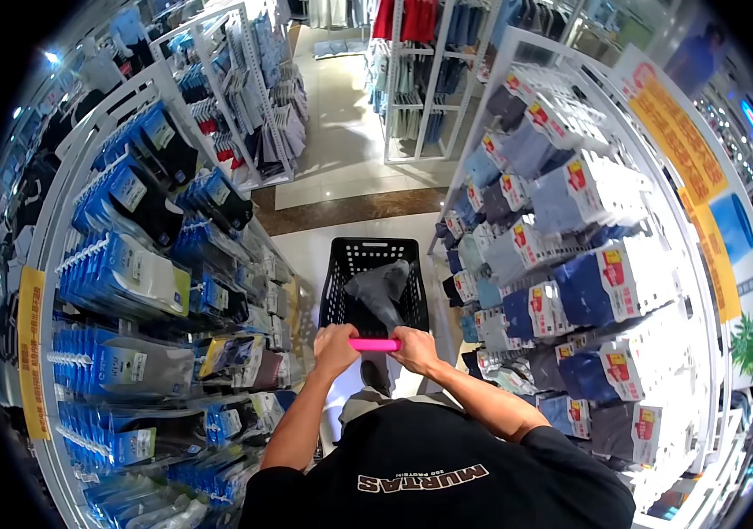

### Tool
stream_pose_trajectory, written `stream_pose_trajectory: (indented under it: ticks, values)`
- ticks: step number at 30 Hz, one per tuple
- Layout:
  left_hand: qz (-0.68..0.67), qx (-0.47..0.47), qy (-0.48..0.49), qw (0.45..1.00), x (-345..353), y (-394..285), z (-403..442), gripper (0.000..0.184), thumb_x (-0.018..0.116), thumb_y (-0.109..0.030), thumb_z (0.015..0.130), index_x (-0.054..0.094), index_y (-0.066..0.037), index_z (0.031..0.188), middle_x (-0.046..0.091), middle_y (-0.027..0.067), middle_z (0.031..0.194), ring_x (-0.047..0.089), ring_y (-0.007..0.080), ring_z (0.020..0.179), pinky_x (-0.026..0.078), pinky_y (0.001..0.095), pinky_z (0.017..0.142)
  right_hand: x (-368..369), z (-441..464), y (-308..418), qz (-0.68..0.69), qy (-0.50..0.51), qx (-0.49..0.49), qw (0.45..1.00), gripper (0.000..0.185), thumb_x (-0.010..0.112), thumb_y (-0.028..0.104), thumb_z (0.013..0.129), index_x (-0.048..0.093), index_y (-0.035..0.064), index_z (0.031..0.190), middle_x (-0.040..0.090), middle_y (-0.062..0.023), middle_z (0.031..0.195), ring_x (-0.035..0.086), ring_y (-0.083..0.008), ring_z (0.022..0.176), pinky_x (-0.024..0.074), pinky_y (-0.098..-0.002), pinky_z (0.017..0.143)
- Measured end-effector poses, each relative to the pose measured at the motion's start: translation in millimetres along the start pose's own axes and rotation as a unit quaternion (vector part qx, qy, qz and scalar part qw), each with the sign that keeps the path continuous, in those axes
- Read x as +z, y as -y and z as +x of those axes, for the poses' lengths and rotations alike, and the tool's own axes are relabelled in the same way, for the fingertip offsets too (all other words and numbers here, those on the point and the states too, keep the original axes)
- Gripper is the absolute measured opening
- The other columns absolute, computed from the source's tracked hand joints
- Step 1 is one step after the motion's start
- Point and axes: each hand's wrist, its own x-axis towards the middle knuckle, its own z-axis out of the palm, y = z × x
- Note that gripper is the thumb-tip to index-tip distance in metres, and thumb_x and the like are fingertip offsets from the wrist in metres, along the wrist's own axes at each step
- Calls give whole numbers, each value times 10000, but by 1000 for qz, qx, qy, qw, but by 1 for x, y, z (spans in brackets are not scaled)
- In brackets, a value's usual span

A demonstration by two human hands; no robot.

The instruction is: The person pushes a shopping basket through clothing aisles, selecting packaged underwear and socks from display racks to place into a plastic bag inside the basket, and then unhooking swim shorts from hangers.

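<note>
Both of my hands are on a pink handle (375, 345) at the near end of a black shopping basket (334, 282). My left hand (336, 347) is wrapped round its left end, and my right hand (414, 349) is closed round the right end. The basket has perforated plastic walls and stands in front of my body. Inside it lies a crumpled grey, see-through item (378, 286), perhaps a plastic bag; its contents cannot be made out. What carries the basket underneath is mostly hidden.
A rack of blue-and-clear packaged garments (134, 278) lines the left. Folded blue and grey garments with red-and-white tags (601, 282) hang on the right rack. Ahead, the tiled floor (328, 123) runs between clothing racks (425, 97), crossed by a brown strip (350, 208).
</note>
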Motion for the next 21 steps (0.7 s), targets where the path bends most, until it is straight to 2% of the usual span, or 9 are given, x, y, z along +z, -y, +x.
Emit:
stream_pose_trajectory:
  ticks: [2,4,9,14,15,16,17,19,21]
  values:
    - [-11,25,6,1000,16,-3,2,150,774,-199,680,694,-122,781,686,60,842,628,285,882,480,427,816,-10,-10,-6,-5,28,11,1000,297,785,229,775,653,84,999,702,-150,908,673,-374,889,525,-467,752]
    - [39,33,-3,999,-62,82,28,119,750,-179,694,685,-123,777,668,49,833,618,279,881,475,417,813,49,59,65,47,5,-14,999,299,786,227,773,652,84,1000,701,-151,906,672,-378,883,523,-470,754]
    - [-22,60,-27,998,-23,65,36,94,709,-132,694,652,-132,769,603,28,812,589,262,866,456,400,795,30,44,36,8,22,21,1000,321,785,247,776,655,80,1017,706,-165,878,681,-385,841,539,-467,750]
    - [-40,80,-53,995,-25,73,36,110,694,-106,678,627,-138,759,567,30,813,576,263,851,446,400,775,27,54,27,125,103,0,987,488,799,479,792,669,47,980,689,-196,821,686,-387,809,536,-431,732]
    - [-43,81,-53,994,-25,74,35,108,693,-104,680,626,-137,759,567,32,815,576,264,852,447,400,775,21,56,29,133,141,7,981,483,793,493,804,684,44,943,679,-152,767,689,-280,734,524,-391,695]
    - [-50,88,-58,993,-23,74,31,115,695,-94,676,624,-133,757,562,41,812,575,268,849,448,398,772,36,61,7,240,204,47,948,404,776,435,854,696,43,913,678,-64,772,640,-136,741,506,-329,684]
    - [-50,87,-64,993,-21,74,31,116,701,-98,680,624,-131,760,559,47,811,572,276,845,450,402,774,40,69,-6,347,237,48,906,309,730,346,921,696,40,942,665,4,818,584,-63,784,487,-274,681]
    - [-35,82,-93,992,-21,71,30,134,743,-149,731,617,-117,763,553,63,844,564,297,839,456,423,770,51,81,-20,460,179,75,866,290,681,312,966,678,24,1006,658,5,840,567,-63,750,473,-234,655]
    - [-14,63,-141,988,-12,70,28,146,760,-166,740,633,-104,778,557,64,860,568,293,856,461,422,774,59,96,-37,458,196,191,846,363,634,366,989,675,5,1009,661,-22,827,555,-61,693,468,-233,621]
